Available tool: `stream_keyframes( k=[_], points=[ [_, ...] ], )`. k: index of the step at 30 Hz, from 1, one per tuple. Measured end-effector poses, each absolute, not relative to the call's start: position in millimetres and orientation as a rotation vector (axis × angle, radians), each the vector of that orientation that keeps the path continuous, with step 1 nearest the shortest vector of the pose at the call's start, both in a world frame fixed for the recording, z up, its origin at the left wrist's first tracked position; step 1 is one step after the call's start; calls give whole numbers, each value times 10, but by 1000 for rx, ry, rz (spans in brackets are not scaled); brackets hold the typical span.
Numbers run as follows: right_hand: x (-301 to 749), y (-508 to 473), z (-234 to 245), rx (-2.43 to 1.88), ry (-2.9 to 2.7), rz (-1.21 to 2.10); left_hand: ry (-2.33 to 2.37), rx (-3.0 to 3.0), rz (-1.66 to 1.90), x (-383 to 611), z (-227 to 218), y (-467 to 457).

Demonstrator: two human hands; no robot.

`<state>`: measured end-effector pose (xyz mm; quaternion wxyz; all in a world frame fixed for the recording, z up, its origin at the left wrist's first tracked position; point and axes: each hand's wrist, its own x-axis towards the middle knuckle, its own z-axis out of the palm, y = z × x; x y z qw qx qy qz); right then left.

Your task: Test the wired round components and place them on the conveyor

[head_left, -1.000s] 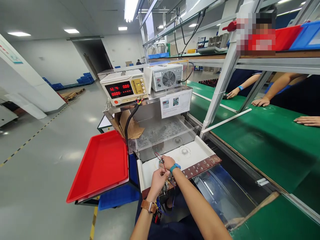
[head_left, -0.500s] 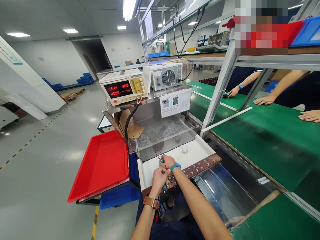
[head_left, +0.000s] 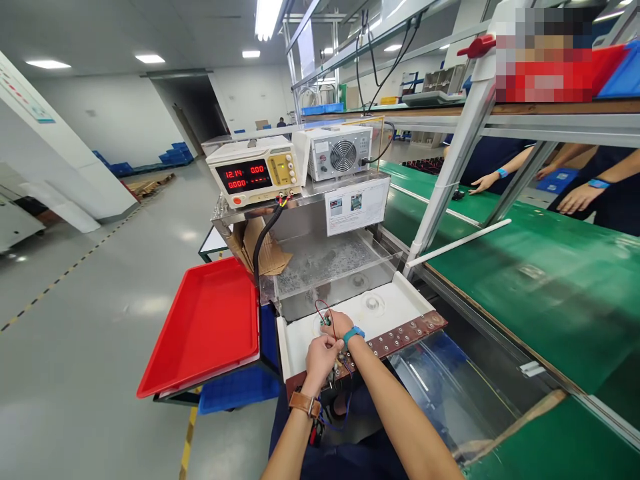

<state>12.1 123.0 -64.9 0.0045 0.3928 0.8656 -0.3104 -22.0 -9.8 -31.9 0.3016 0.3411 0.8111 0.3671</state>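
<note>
Both of my hands work at the front edge of a white tray fixture (head_left: 395,308). My left hand (head_left: 321,358), with a brown watch strap on the wrist, is closed in a pinch on thin wires near a brown terminal strip (head_left: 400,335). My right hand (head_left: 339,324), wearing a blue wristband, is closed on a small green part (head_left: 325,321) with a red and black wire loop (head_left: 321,307) rising from it. What exactly the left fingers pinch is too small to name.
A red tray (head_left: 207,327) lies to the left over a blue bin (head_left: 235,393). A power supply (head_left: 255,175) showing 12.14 and a fan unit (head_left: 340,153) stand above a clear box (head_left: 335,273). Other people's hands (head_left: 483,181) rest on the green conveyor (head_left: 540,280) at right.
My left hand has moved up closer to my right hand and the wires. The hands of the people at the conveyor have shifted. The view has drifted slightly.
</note>
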Motion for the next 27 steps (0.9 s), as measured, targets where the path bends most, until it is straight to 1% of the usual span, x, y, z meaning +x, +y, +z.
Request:
stream_keyframes(
  k=[12,27],
  points=[
    [107,1204,-672,1256,2741,-985,2234,844,816,-179,-137,-85],
    [107,1174,-592,1251,2707,-1004,2262,834,771,-163,-30,-121]
  ],
)
